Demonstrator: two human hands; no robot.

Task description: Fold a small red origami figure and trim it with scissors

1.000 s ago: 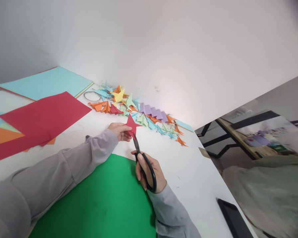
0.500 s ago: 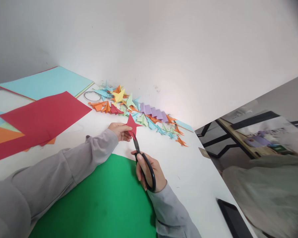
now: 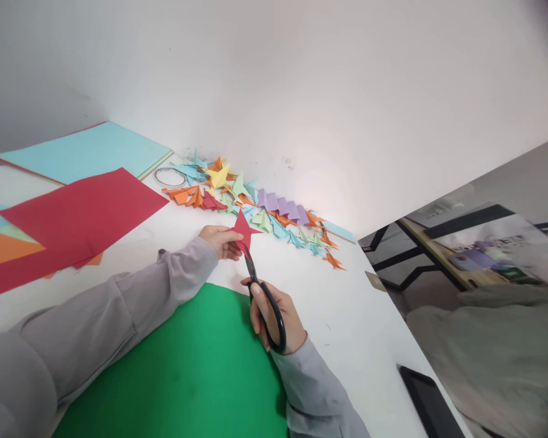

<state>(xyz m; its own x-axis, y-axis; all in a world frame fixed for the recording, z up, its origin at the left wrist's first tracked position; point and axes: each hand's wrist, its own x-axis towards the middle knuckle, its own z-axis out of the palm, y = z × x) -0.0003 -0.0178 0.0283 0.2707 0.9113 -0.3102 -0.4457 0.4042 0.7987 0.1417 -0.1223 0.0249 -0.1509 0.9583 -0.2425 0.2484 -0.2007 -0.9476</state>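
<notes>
Between the thumb and fingers of my left hand (image 3: 220,241) is a red paper star (image 3: 243,230) with pointed arms, held above the white table. My right hand (image 3: 281,316) grips a pair of black-handled scissors (image 3: 279,322), fingers through the loops. The scissor blades reach up to the star's lower point and touch or overlap it; whether they are cutting cannot be made out. Beneath my forearms lies a large green sheet (image 3: 182,365). Just beyond the star runs a row of folded paper pieces in several colours, including a yellow one (image 3: 219,176) and purple ones (image 3: 283,207).
To the left are a large red sheet (image 3: 91,213), a stack of coloured paper topped with light blue (image 3: 86,152), and orange paper (image 3: 9,248). A wire coil (image 3: 170,177) lies near the wall. A black phone-like device (image 3: 429,401) sits by the table's right edge, with a person's clothing beyond.
</notes>
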